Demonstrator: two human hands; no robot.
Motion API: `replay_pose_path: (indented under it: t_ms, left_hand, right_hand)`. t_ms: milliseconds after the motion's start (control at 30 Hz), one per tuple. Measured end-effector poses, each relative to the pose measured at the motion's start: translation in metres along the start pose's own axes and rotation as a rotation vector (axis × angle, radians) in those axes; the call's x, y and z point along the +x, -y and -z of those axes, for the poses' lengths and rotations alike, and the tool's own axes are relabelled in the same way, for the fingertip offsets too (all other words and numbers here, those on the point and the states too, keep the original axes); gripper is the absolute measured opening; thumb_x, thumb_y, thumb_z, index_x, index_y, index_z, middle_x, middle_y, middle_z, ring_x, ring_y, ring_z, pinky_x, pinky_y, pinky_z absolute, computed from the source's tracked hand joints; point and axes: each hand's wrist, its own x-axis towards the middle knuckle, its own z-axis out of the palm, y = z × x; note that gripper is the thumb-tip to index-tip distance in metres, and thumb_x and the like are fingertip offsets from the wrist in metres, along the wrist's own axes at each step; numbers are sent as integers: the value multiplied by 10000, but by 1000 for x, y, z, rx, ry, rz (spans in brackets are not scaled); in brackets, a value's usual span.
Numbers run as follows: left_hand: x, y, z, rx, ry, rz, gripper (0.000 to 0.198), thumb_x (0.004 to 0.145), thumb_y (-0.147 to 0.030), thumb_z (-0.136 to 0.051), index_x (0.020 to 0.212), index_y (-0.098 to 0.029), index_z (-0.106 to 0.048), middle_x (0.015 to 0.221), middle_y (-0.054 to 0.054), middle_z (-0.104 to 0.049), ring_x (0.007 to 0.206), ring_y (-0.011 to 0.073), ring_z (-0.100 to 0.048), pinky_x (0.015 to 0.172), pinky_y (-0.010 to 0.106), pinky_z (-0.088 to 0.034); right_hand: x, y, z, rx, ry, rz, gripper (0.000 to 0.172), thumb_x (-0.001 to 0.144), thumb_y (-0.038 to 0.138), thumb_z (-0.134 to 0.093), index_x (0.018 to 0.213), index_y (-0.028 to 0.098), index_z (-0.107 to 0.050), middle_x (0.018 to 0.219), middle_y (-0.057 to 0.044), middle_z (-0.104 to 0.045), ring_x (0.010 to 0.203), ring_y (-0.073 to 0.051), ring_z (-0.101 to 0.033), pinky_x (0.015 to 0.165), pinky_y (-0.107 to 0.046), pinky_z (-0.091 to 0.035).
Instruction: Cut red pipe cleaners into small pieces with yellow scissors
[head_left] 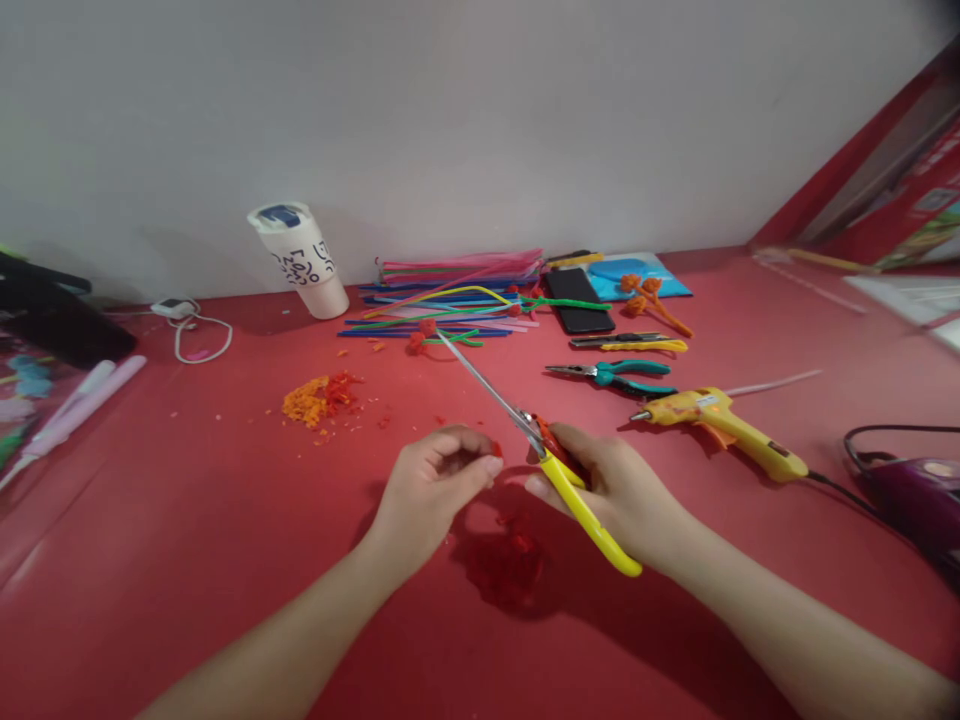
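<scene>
Centrally, my two hands meet above the red tabletop (pixel 187 560). The thumb and index finger of my left hand (pixel 424 488) are pinched together on a small red piece (pixel 496 450), just left of the middle of the frame. My right hand (pixel 628 490) is closed around the yellow-handled scissors (pixel 556 477), whose long metal end points to the upper left; a red part shows beside my index finger, and I cannot tell whether it belongs to the tool.

At lower centre, beneath my hands, lies a dark red tangle (pixel 506 570), blurred at its edges. Left of centre, orange clippings (pixel 304 402) adjoin red clippings (pixel 343 388), which suggests that a good deal of cutting in both colours is done.

At upper right, an orange branch with rounded heads (pixel 643 294) appears complete. At upper centre, a red-headed green sprig (pixel 417 344) lies in front of the bundle of coloured stems (pixel 450 300), and a second green sprig (pixel 566 303) reaches across the phone (pixel 581 318). I judge the red work partly done: the pinched piece seems unfinished, and it is apart from either sprig. The glue gun (pixel 720 420) lies at right, clear of my fingers.
</scene>
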Motion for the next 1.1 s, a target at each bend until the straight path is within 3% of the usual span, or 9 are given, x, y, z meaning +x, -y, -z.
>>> replay_pose_path:
  t_ms: [200,467,1100]
  left_hand:
    - [9,1,13,-375,-161,-8,59,600,-161,-641,649,-172,-610,594,-35,-561,530,59,-486,562,187,-395]
    - [13,1,19,-434,-208,-74,60,611,-127,-622,654,-167,-631,599,-24,-576,536,59,-485,548,183,-390]
    - [14,1,21,-476,-176,-88,56,642,-133,-617,668,-180,-636,621,-30,-582,562,53,-497,572,175,-393]
  right_hand:
    - [-4,-7,-1,-342,62,102,293,727,494,-426,729,205,-379,518,25,-485,423,-114,-423,422,-224,-201]
    - [-5,-18,-8,-624,-33,210,345,784,488,-321,789,165,-441,489,-14,-519,425,-154,-484,430,-242,-166]
    - [-5,-22,-11,-709,-87,270,315,798,458,-311,707,177,-422,432,1,-504,375,-143,-474,420,-241,-141]
